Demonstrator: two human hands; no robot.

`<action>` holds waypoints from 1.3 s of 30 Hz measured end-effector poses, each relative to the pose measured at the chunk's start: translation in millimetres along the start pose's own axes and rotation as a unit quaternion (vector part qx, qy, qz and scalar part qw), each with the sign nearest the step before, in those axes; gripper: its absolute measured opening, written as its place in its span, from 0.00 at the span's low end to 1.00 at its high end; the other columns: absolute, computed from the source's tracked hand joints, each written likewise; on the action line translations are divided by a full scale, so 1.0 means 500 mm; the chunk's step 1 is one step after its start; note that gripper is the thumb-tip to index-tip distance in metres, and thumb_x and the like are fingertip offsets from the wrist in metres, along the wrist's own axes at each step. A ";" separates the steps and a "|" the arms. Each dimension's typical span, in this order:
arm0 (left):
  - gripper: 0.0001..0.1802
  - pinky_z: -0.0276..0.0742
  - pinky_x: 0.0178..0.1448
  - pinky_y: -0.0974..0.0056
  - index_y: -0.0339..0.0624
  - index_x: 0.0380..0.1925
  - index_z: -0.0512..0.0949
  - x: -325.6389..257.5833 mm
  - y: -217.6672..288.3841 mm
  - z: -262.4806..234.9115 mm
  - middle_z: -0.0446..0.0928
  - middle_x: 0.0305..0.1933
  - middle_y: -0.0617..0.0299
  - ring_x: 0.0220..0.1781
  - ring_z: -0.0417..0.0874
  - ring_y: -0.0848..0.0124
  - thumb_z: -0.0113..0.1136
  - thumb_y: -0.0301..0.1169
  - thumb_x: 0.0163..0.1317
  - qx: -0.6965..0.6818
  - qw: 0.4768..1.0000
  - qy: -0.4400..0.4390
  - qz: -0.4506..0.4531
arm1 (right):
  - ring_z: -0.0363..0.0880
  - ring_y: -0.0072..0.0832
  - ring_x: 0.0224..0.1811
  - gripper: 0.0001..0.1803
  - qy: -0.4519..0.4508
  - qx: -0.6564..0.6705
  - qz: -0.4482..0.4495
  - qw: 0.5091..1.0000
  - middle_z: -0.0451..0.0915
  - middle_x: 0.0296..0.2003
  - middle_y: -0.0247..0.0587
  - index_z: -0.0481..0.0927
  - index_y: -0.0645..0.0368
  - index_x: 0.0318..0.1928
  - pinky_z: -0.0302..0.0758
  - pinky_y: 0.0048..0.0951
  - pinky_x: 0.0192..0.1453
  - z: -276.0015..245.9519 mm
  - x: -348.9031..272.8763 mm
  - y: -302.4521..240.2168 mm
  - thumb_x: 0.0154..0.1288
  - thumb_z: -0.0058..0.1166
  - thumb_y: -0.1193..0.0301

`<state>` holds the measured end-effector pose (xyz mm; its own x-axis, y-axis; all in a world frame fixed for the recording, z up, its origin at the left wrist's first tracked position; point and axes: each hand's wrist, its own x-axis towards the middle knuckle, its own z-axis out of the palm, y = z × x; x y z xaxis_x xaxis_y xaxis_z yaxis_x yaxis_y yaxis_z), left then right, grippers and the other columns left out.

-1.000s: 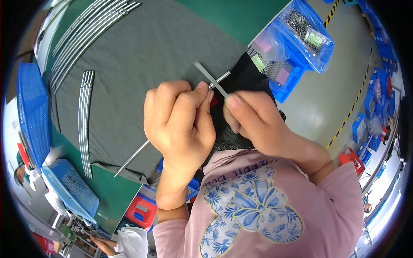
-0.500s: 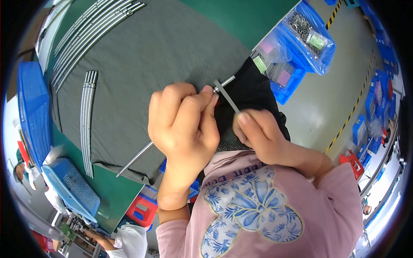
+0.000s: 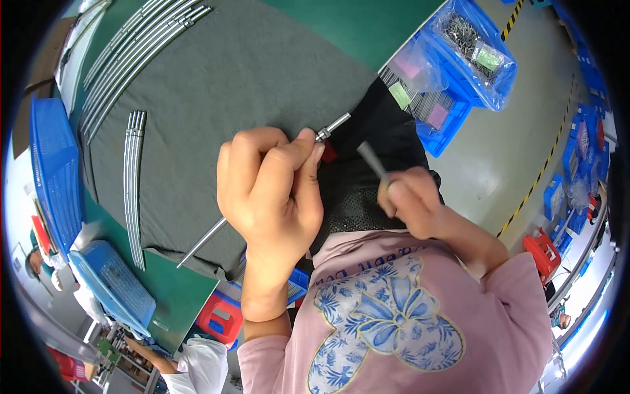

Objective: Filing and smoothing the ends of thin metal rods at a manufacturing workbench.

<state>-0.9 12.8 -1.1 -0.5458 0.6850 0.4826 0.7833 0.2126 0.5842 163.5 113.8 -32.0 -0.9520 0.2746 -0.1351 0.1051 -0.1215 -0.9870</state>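
Note:
My left hand (image 3: pixel 266 187) is closed around a slender steel rod (image 3: pixel 205 240). The rod's lower end sticks out past my wrist over the cloth. Its stepped upper end, with a collar, shows beyond my thumb and forefinger. My right hand (image 3: pixel 413 200) is closed on a flat grey metal tool (image 3: pixel 372 159), which is blurred and stands apart from the rod; its exact kind I cannot make out. A small red thing (image 3: pixel 329 152) shows just below the rod's collar. Several like rods (image 3: pixel 132 190) lie side by side on the left.
Dark grey cloth (image 3: pixel 262 72) covers much of the green table (image 3: pixel 354 23). More rods (image 3: pixel 141 65) lie at the far left. Blue baskets (image 3: pixel 56 164) stand along the left edge. At right, blue bins (image 3: pixel 502 88) hold small metal parts and rods. Another person's white sleeve (image 3: pixel 200 368) shows lower left.
The flat tool has come off the rod's upper end. My right hand has moved away to the right with it. My left hand, still gripping the rod, has shifted slightly left.

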 end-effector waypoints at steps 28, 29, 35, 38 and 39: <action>0.08 0.64 0.27 0.65 0.41 0.23 0.76 -0.003 -0.005 0.004 0.69 0.24 0.62 0.25 0.68 0.66 0.65 0.21 0.41 0.009 1.000 -0.003 0.013 | 0.55 0.09 0.14 0.09 0.433 -0.138 -0.119 0.883 0.60 0.11 0.22 0.76 0.62 0.28 0.53 0.16 0.17 0.014 0.131 -0.023 0.48 0.63 0.75; 0.09 0.64 0.28 0.65 0.42 0.23 0.77 -0.003 -0.003 0.005 0.69 0.25 0.62 0.25 0.68 0.66 0.65 0.21 0.40 0.012 1.000 0.007 0.008 | 0.55 0.08 0.15 0.09 0.441 -0.118 -0.096 0.884 0.61 0.12 0.20 0.76 0.63 0.29 0.52 0.15 0.17 0.001 0.122 -0.017 0.49 0.64 0.75; 0.12 0.66 0.27 0.66 0.41 0.25 0.78 -0.010 -0.005 0.005 0.71 0.26 0.62 0.26 0.70 0.67 0.66 0.22 0.36 0.080 0.989 0.041 0.117 | 0.53 0.09 0.13 0.12 0.336 0.017 -0.056 0.940 0.59 0.12 0.22 0.72 0.66 0.35 0.49 0.18 0.17 -0.015 0.059 -0.008 0.67 0.41 0.68; 0.12 0.66 0.27 0.66 0.41 0.27 0.79 -0.011 -0.007 0.004 0.71 0.26 0.62 0.26 0.71 0.67 0.65 0.22 0.37 0.092 0.988 0.046 0.118 | 0.55 0.16 0.10 0.15 0.256 -0.007 -0.052 0.965 0.58 0.10 0.30 0.70 0.63 0.32 0.51 0.21 0.17 -0.008 0.042 -0.010 0.69 0.35 0.65; 0.12 0.66 0.28 0.66 0.40 0.28 0.79 -0.009 -0.007 0.003 0.71 0.26 0.62 0.27 0.71 0.67 0.65 0.22 0.38 0.095 0.989 0.037 0.106 | 0.55 0.16 0.10 0.15 0.256 -0.007 -0.053 0.965 0.58 0.10 0.30 0.70 0.63 0.32 0.51 0.21 0.17 -0.005 0.040 -0.010 0.69 0.35 0.65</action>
<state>-0.7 10.1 -6.3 -0.3778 0.6763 0.6324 0.9206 0.2015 0.3345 144.7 122.0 -30.1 -0.6917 0.7201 -0.0553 0.0227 -0.0549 -0.9982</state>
